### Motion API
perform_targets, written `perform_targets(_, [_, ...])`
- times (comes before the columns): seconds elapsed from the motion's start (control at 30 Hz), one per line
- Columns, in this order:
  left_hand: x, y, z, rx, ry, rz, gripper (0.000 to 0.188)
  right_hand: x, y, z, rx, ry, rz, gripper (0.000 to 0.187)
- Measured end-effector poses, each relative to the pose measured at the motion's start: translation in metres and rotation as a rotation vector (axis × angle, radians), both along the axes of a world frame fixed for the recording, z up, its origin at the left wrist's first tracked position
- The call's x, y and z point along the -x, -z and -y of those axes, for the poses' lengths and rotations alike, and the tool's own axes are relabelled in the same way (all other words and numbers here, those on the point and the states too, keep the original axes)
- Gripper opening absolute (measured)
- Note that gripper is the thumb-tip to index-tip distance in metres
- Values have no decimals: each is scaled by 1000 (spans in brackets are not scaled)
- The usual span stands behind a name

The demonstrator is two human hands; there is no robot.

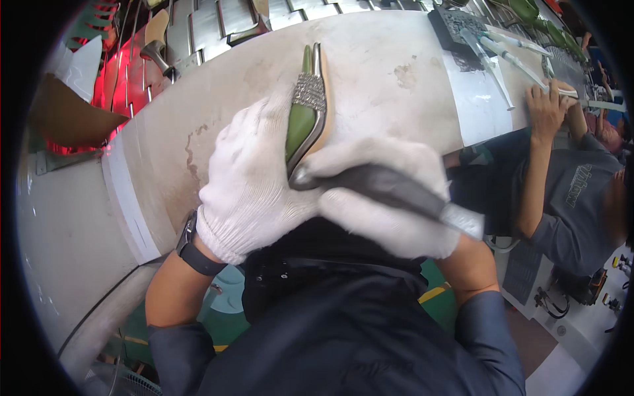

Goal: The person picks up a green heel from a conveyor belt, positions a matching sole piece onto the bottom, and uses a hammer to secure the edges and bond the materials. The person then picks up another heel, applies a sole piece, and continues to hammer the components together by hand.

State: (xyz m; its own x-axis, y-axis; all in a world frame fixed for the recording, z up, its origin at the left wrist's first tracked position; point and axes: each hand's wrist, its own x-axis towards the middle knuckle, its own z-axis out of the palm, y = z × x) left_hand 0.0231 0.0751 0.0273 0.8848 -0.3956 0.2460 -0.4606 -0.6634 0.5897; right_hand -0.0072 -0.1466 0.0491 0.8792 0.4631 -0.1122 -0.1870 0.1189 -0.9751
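On the worktable, a green shoe with a glittery band, silver edging and a tan sole lies on its side, toe pointing away from me. My left hand, in a white knit glove, is wrapped along its left side; the fingers partly hide the upper. In the same kind of glove, my right hand grips a dark, long tool with a pale wrapped end. The tool's rounded metal tip sits at the shoe's near end, close to my left thumb. Motion blurs the tool, and whether the tip touches the shoe I cannot tell.
Beyond the worktable runs a slatted metal conveyor carrying shoes. Red light glows at the far left beside a brown board. Several syringes and a dark block lie at the right. A co-worker sits there, hands raised.
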Motion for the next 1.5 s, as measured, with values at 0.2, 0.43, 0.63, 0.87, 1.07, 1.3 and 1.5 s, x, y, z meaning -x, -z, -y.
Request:
perform_targets(0.2, [-32, -10, 19, -63, -41, -132, 92, -11, -30, 28, 174, 519, 374, 35])
perform_targets(0.43, [-37, -10, 25, -27, -36, -140, 78, -56, -21, 28, 308, 157, 276, 24])
perform_targets(0.63, [-35, -11, 20, -59, -24, -123, 77, -79, -20, 30, 362, 13, 72, 47])
perform_targets(0.87, [-36, -14, 17, -72, -24, -125, 85, -132, -7, 18, 331, 167, 444, 18])
perform_targets(1.07, [-13, -39, 22, -345, 55, -158, 103, -122, 28, 27, 42, 382, 40, 20])
perform_targets(1.3, [0, -92, -9, 297, -40, 115, 117, -34, 35, 55, 237, 463, 290, 19])
perform_targets(1.5, [-7, -78, 16, 428, 141, 271, 56, 13, -31, 29, 48, 442, 401, 27])
